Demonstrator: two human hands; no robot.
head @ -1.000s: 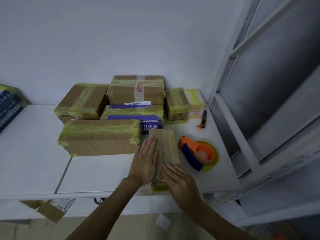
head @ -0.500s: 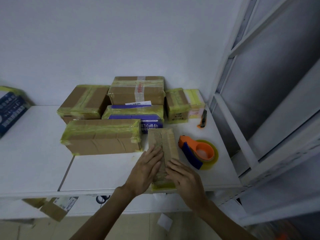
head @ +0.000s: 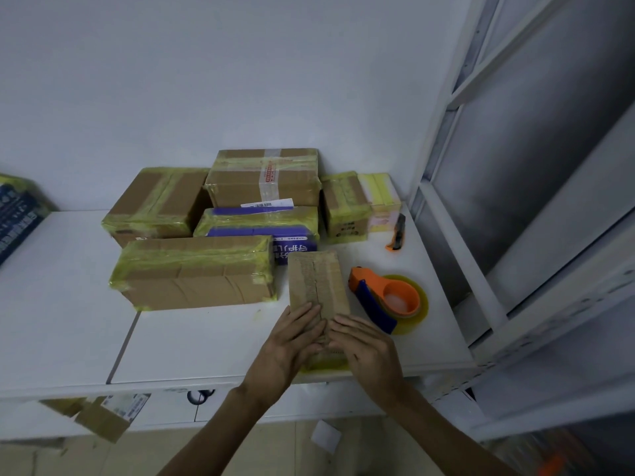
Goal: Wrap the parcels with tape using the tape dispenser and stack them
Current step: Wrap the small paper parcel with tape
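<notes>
A small brown cardboard parcel [head: 318, 283] lies lengthwise near the front edge of the white table [head: 192, 341], with yellowish tape at its near end. My left hand [head: 292, 341] rests flat on the parcel's near left part, fingers straight. My right hand [head: 366, 348] lies on its near right part, fingers stretched along the top. An orange and blue tape dispenser [head: 386, 298] with a yellowish roll lies just right of the parcel. Several parcels wrapped in yellow tape stand behind, the nearest a long brown box [head: 194, 271].
An orange utility knife [head: 397, 233] lies at the back right. A white metal shelf frame [head: 457, 235] borders the table on the right. A dark blue package [head: 15, 214] sits at the far left. Cardboard scraps [head: 103, 415] lie on the floor below.
Both hands have slid toward the parcel's near end, and the left hand has drawn in closer to the right.
</notes>
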